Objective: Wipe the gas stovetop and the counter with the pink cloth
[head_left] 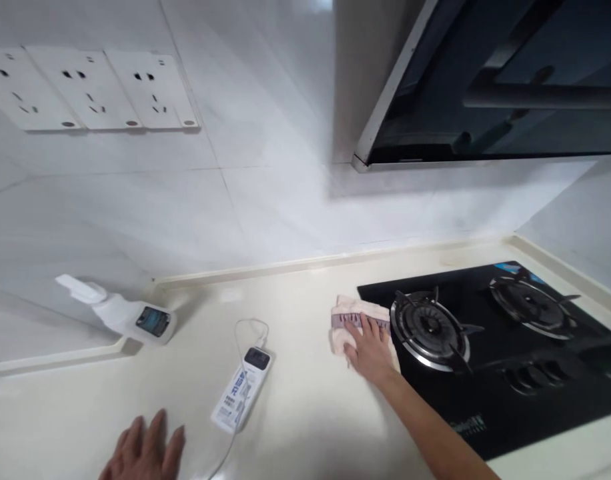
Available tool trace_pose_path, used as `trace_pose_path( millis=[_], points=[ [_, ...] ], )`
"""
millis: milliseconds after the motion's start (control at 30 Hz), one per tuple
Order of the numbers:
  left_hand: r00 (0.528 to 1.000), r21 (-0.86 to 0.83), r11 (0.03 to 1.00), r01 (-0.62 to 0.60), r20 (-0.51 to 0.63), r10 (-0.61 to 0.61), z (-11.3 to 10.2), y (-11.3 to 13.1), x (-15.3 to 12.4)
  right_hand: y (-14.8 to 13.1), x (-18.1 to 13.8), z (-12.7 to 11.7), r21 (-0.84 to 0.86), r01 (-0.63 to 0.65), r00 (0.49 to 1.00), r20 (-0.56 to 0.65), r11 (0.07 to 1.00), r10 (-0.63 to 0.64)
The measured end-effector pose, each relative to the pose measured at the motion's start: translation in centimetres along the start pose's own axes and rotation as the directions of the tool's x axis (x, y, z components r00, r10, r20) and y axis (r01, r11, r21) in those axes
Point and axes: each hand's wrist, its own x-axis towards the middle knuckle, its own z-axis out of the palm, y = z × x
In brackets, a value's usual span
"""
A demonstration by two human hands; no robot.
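A folded pale pink cloth with a mauve patterned band lies on the cream countertop, just left of the black gas stove. My right hand rests flat on top of it, fingers spread and pressing down, the cloth beneath the palm. At the lower left, my left hand lies on the counter with its fingers apart and nothing in it. Nearest to that hand is a white power bank with a dark display and a thin white cable attached.
The black two-burner gas stove fills the right side, under a dark range hood. A white spray bottle stands in the left corner. Three wall sockets are set in the tiled wall.
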Motion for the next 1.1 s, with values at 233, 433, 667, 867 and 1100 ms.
trace_pose_path(
  millis=[233, 433, 667, 867, 1100],
  points=[
    [0.999, 0.032, 0.999, -0.025, -0.029, 0.026, 0.0, 0.1, -0.6, -7.7, 10.2, -2.9, 0.086, -0.056, 0.990, 0.135, 0.995, 0.044],
    [0.999, 0.046, 0.998, -0.036, -0.036, 0.038, -0.2, 0.3, -0.6, -13.2, 9.4, -2.5, 0.148, 0.113, 0.982, 0.136, 0.983, -0.133],
    [1.000, 0.027, 1.000, 0.002, 0.012, -0.002, -1.1, 1.1, -0.6, -12.6, -5.0, -0.1, 0.309, 0.368, 0.907, 0.086, 0.877, -0.411],
    [0.999, 0.009, 1.000, 0.001, 0.050, -0.001, -1.5, 1.4, -0.5, -5.8, -17.6, 3.4, 0.360, 0.465, 0.807, 0.203, 0.809, -0.555],
    [0.999, -0.010, 1.000, -0.002, 0.034, 0.002, -1.3, 1.7, -0.3, 0.8, -11.4, 0.5, 0.136, 0.221, 0.964, 0.118, 0.966, -0.237]
  ],
)
